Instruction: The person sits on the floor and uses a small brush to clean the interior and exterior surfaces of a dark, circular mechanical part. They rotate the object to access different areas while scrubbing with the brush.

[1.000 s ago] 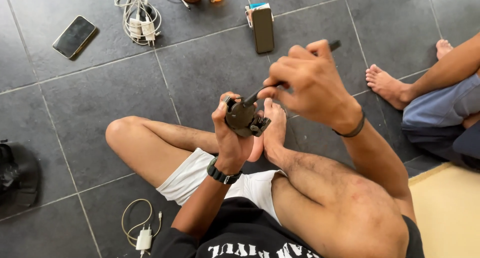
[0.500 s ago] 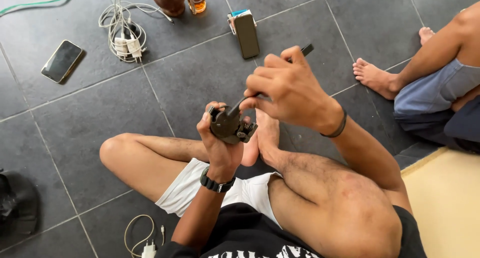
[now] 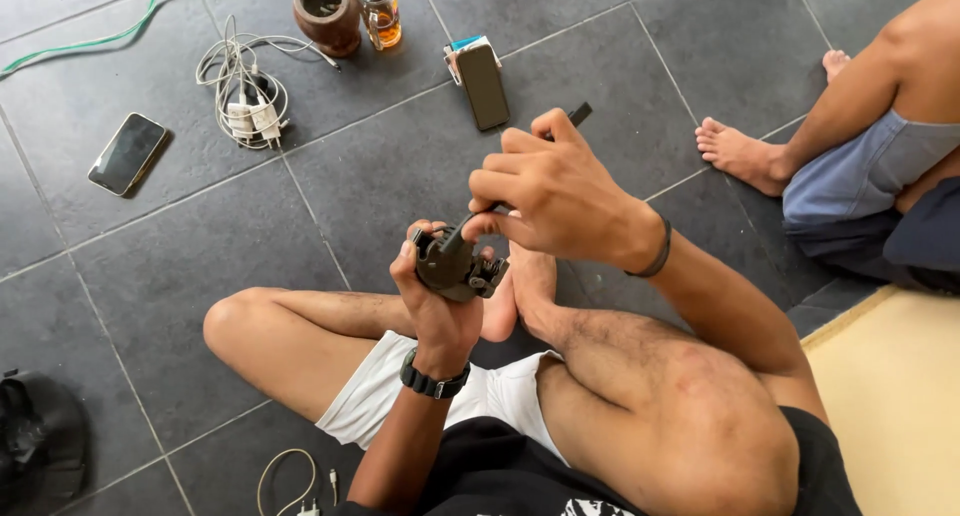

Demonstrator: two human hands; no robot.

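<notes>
Near the middle of the frame, the person sat cross-legged on the grey tiled floor (image 3: 180,276), the left hand (image 3: 440,311) clenched around a small dark metal part (image 3: 452,266) held upright above the crossed legs. The right hand (image 3: 550,191) gripped a slim dark-handled tool (image 3: 578,114), its fingers curled round the shaft; the handle end stuck out toward the upper right while the tip met the top of the part. In the upper left lay a phone (image 3: 127,153) face up, and beside it a tangle of white cables and chargers (image 3: 245,96). Along the top edge stood a brown pot (image 3: 327,14) just beside a glass of amber drink (image 3: 383,18), with a second dark phone (image 3: 483,86) near them. At the right edge another person's bare foot (image 3: 745,156) rested on the tiles.
</notes>
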